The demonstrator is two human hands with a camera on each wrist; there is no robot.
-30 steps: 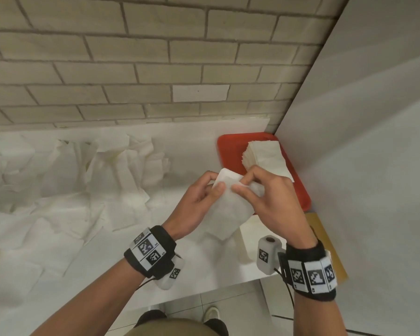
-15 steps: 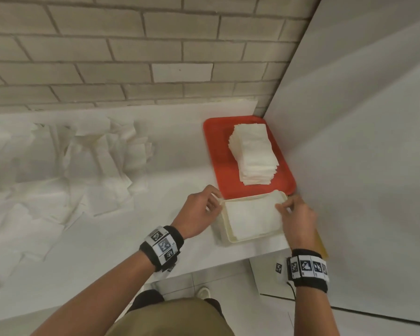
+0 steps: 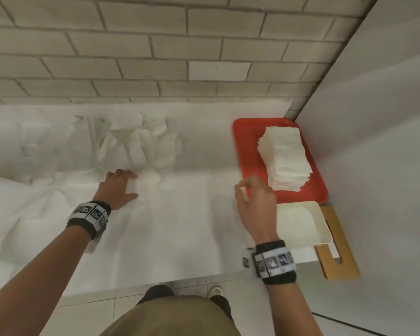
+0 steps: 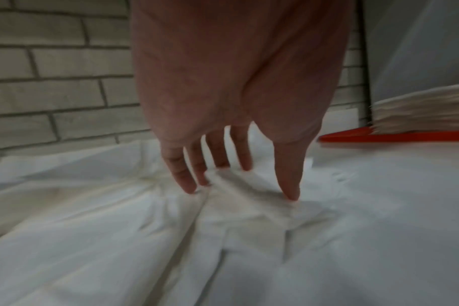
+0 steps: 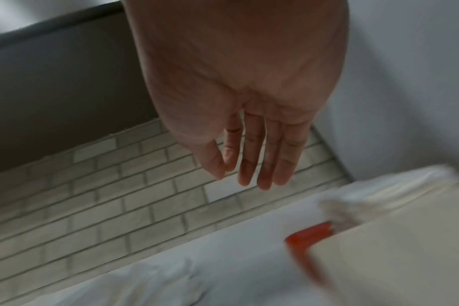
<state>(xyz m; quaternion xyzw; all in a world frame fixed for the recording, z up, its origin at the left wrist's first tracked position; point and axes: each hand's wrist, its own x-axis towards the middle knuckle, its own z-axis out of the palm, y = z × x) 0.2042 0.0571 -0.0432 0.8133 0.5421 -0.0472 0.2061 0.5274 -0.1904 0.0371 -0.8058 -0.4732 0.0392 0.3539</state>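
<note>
Left hand (image 3: 118, 187) is extended over the worktop (image 3: 180, 226), palm down, at the near edge of a pile of loose napkins (image 3: 141, 144) lying along the brick wall (image 3: 155, 57). Its fingers (image 4: 182, 176) are straight and spread wide. In the left wrist view the fingertips and thumb tip touch one crumpled napkin (image 4: 249, 198), which lies on the white worktop cover and is bunched up between them; no closed grip shows. Right hand (image 3: 255, 204) hovers above the worktop, just left of a cream tray (image 3: 324, 224) at the worktop's near right corner. Its fingers (image 5: 265, 163) hang relaxed and close together, holding nothing; motion blur softens the outline. A pale sheet appears to lie inside the cream tray, but blur prevents a firm reading. The cream tray rests partly on a wooden board (image 3: 337, 265) that overhangs the worktop edge. Just behind it sits a red tray (image 3: 247, 151) in the corner, carrying a tall stack of folded napkins (image 3: 286, 158), well apart from the left hand.
</note>
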